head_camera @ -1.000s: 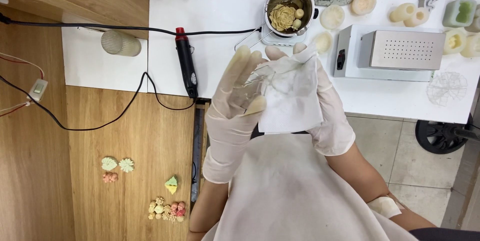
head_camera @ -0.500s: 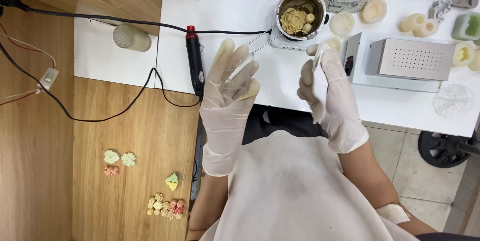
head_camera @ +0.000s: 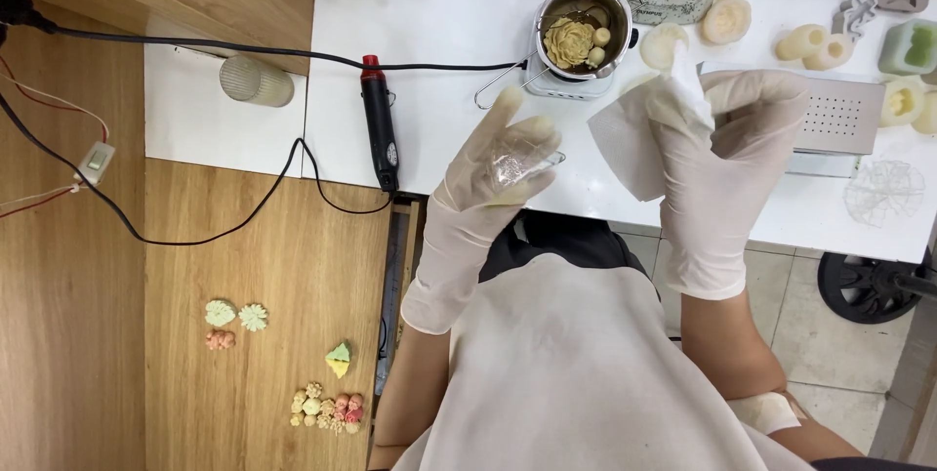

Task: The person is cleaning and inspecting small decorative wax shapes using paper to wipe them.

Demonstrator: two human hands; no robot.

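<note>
- Nearest, on the wooden surface at the left, small coloured wax shapes [head_camera: 327, 405] are laid in clusters, with a white apron [head_camera: 576, 373] worn over the lap at the right.
- A clear moulded piece [head_camera: 519, 161] is rested on the palm of the gloved left hand [head_camera: 488, 178], above the near edge of the white table [head_camera: 459, 71]; the fingers [head_camera: 503, 120] are spread wide and almost straight, not closed round it.
- A white tissue [head_camera: 630, 139] is pinched in the gloved right hand [head_camera: 727, 154], whose fingers are curled shut on its upper part; the sheet is hung just right of the clear piece, apart from it.
- A black corded tool [head_camera: 380, 124] is laid left of the left hand.
- Farther off, a small steel pot [head_camera: 583, 30] holding pale wax flowers is set, with pale wax moulds [head_camera: 815, 43] to its right.
</note>
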